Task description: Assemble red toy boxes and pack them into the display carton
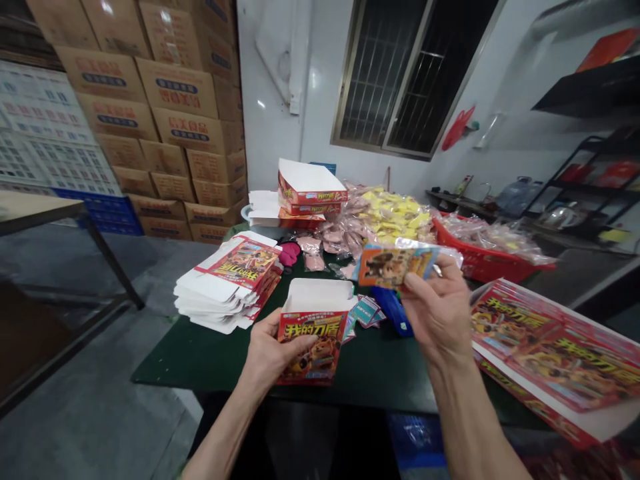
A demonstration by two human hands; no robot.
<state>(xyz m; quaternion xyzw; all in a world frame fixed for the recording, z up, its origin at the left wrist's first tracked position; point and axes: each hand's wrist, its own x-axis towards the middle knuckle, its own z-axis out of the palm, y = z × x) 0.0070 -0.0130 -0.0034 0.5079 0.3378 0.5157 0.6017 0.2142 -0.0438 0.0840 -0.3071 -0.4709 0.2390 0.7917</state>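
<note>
My left hand (274, 350) is closed round a small red printed box (313, 353), the thumb across its front. The box is upright near the table's front edge, its white top flap raised. Up and to the right, my right hand (440, 293) pinches a colourful printed card (385, 265), perhaps with more behind it; a clear plastic piece (425, 245) shows just behind. Several teal cards (365, 310) lie on the table between the hands. Left of my left hand is a stack of flattened red-and-white boxes (235, 280).
Pink and yellow packets (393, 213) are heaped at the back of the green table (200, 363). Red display boxes (313, 190) stand behind. At right are a large open printed carton (555, 353) and a red basket (480, 260) of bagged pieces. Brown cartons (185, 133) line the wall.
</note>
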